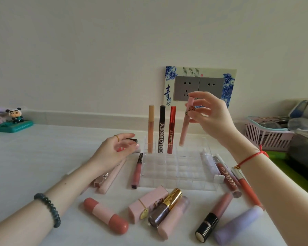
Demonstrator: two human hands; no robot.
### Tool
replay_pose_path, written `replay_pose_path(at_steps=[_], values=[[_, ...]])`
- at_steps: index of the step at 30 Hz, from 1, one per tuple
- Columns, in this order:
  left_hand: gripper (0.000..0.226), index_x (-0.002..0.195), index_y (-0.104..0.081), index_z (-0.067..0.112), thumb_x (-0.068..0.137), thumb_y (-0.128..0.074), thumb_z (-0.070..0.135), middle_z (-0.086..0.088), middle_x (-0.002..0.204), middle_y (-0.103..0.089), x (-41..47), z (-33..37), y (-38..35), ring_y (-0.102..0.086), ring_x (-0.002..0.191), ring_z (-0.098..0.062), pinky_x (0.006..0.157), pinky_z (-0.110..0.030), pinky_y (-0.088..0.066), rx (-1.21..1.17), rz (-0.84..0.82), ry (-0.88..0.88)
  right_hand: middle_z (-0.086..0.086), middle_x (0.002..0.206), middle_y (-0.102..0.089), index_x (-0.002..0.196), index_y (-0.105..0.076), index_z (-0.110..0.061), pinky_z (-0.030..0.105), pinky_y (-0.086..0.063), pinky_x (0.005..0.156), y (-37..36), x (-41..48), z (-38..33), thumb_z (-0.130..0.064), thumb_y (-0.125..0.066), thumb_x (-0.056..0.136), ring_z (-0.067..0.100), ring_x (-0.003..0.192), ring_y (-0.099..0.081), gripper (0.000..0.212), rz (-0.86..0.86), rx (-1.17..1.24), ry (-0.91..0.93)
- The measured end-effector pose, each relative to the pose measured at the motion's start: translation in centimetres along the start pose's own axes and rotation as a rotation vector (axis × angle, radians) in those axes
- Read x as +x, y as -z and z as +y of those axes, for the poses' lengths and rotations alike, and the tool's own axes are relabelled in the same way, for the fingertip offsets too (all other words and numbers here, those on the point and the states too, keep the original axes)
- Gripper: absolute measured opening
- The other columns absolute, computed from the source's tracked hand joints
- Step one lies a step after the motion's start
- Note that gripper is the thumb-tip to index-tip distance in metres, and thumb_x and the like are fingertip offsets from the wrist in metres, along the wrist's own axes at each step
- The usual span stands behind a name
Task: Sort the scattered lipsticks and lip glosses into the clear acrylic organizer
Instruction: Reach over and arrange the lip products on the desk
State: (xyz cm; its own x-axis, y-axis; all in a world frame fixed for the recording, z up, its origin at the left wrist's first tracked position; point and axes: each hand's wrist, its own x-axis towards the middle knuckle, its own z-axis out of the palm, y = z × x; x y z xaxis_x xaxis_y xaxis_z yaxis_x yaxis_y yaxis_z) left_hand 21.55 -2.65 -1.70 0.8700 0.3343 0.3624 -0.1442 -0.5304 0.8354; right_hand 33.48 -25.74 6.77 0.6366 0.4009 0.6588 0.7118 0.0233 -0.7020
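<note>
A clear acrylic organizer point(178, 174) with a grid of cells stands mid-table. Three lip glosses stand upright in its back row: a beige one point(151, 128), a black one point(161, 130) and a red one point(171, 132). My right hand point(210, 114) grips a pale pink lip gloss tube point(184, 128), held nearly upright with its lower end just above a back-row cell to the right of the red one. My left hand point(116, 150) hovers left of the organizer, fingers spread, over a small lipstick point(130, 140). Several lipsticks and glosses lie scattered around the organizer.
A pink square lipstick point(146, 203), a gold-capped one point(167, 205) and a coral capsule point(105, 214) lie in front. A lilac tube point(238, 225) and an orange gloss point(247, 189) lie right. A pink basket point(268, 135) sits far right, a panda figurine point(15, 115) far left.
</note>
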Motion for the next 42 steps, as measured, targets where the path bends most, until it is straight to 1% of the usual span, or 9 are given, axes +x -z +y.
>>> replay_pose_path(at_steps=[3, 8, 14, 19, 22, 24, 28, 36, 42], values=[[0.033, 0.107, -0.057, 0.035, 0.077, -0.065, 0.041, 0.012, 0.104, -0.066, 0.0, 0.1, -0.8, -0.058, 0.101, 0.003, 0.094, -0.023, -0.041, 0.088, -0.105, 0.006, 0.003, 0.094, -0.066, 0.106, -0.056, -0.023, 0.019, -0.056, 0.059, -0.3, -0.1, 0.6, 0.008, -0.059, 0.08, 0.008, 0.081, -0.067, 0.041, -0.028, -0.018, -0.012], [0.025, 0.104, -0.057, 0.036, 0.08, -0.065, 0.037, 0.011, 0.108, -0.065, -0.1, -0.1, -1.1, -0.058, 0.1, 0.005, 0.094, -0.022, -0.043, 0.135, -0.162, 0.009, 0.0, 0.093, -0.065, 0.112, -0.056, -0.018, 0.023, -0.058, 0.061, -0.5, -0.1, 1.2, 0.007, -0.059, 0.08, 0.01, 0.081, -0.067, 0.041, -0.053, -0.037, -0.035], [0.031, 0.111, -0.058, 0.029, 0.081, -0.064, 0.035, 0.01, 0.11, -0.064, -0.1, -0.2, -1.1, -0.056, 0.102, 0.004, 0.091, -0.018, -0.042, 0.159, -0.165, 0.005, -0.002, 0.091, -0.065, 0.113, -0.056, -0.018, 0.024, -0.058, 0.062, -0.7, -0.3, 1.7, 0.008, -0.059, 0.08, 0.012, 0.081, -0.067, 0.042, -0.078, -0.038, -0.057], [0.035, 0.115, -0.058, 0.023, 0.082, -0.063, 0.035, 0.007, 0.112, -0.064, -0.2, -0.1, -1.1, -0.057, 0.103, 0.002, 0.095, -0.024, -0.043, 0.183, -0.168, 0.0, -0.003, 0.092, -0.065, 0.115, -0.055, -0.018, 0.024, -0.058, 0.062, -0.7, -0.3, 1.7, 0.006, -0.061, 0.08, 0.011, 0.082, -0.067, 0.043, -0.089, -0.052, -0.057], [0.035, 0.114, -0.059, 0.025, 0.081, -0.062, 0.037, 0.007, 0.112, -0.064, -0.2, -0.2, -1.1, -0.056, 0.103, 0.002, 0.095, -0.023, -0.043, 0.184, -0.177, 0.003, -0.005, 0.089, -0.065, 0.116, -0.054, -0.019, 0.022, -0.058, 0.062, -0.6, -0.3, 1.7, 0.004, -0.062, 0.08, 0.009, 0.08, -0.067, 0.043, -0.104, -0.059, -0.062], [0.033, 0.112, -0.058, 0.027, 0.081, -0.062, 0.039, 0.008, 0.112, -0.064, -0.2, -0.2, -1.1, -0.057, 0.105, 0.001, 0.098, -0.027, -0.043, 0.183, -0.18, 0.007, -0.005, 0.087, -0.065, 0.115, -0.054, -0.021, 0.021, -0.057, 0.061, -0.6, -0.3, 1.7, 0.003, -0.062, 0.08, 0.007, 0.078, -0.067, 0.043, -0.108, -0.058, -0.066], [0.029, 0.107, -0.058, 0.032, 0.08, -0.062, 0.041, 0.009, 0.111, -0.064, -0.2, -0.1, -1.1, -0.057, 0.105, 0.0, 0.099, -0.029, -0.042, 0.177, -0.175, 0.014, -0.004, 0.088, -0.066, 0.114, -0.053, -0.024, 0.023, -0.058, 0.065, -0.5, -0.3, 1.8, 0.001, -0.063, 0.08, 0.009, 0.079, -0.067, 0.043, -0.113, -0.056, -0.078], [0.036, 0.115, -0.058, 0.024, 0.081, -0.062, 0.037, 0.007, 0.114, -0.064, -0.3, 0.0, -1.1, -0.056, 0.104, 0.002, 0.098, -0.025, -0.041, 0.187, -0.182, 0.015, -0.003, 0.091, -0.066, 0.115, -0.052, -0.025, 0.023, -0.058, 0.068, -0.5, -0.3, 1.8, -0.003, -0.066, 0.079, 0.012, 0.082, -0.067, 0.045, -0.133, -0.074, -0.099], [0.043, 0.116, -0.059, 0.024, 0.078, -0.061, 0.043, 0.008, 0.113, -0.064, -0.3, 0.0, -1.0, -0.056, 0.107, -0.001, 0.102, -0.033, -0.041, 0.19, -0.193, 0.025, -0.007, 0.096, -0.064, 0.12, -0.05, -0.025, 0.026, -0.057, 0.074, -0.2, -0.2, 1.7, -0.01, -0.069, 0.077, 0.011, 0.084, -0.067, 0.049, -0.121, -0.114, -0.103]])
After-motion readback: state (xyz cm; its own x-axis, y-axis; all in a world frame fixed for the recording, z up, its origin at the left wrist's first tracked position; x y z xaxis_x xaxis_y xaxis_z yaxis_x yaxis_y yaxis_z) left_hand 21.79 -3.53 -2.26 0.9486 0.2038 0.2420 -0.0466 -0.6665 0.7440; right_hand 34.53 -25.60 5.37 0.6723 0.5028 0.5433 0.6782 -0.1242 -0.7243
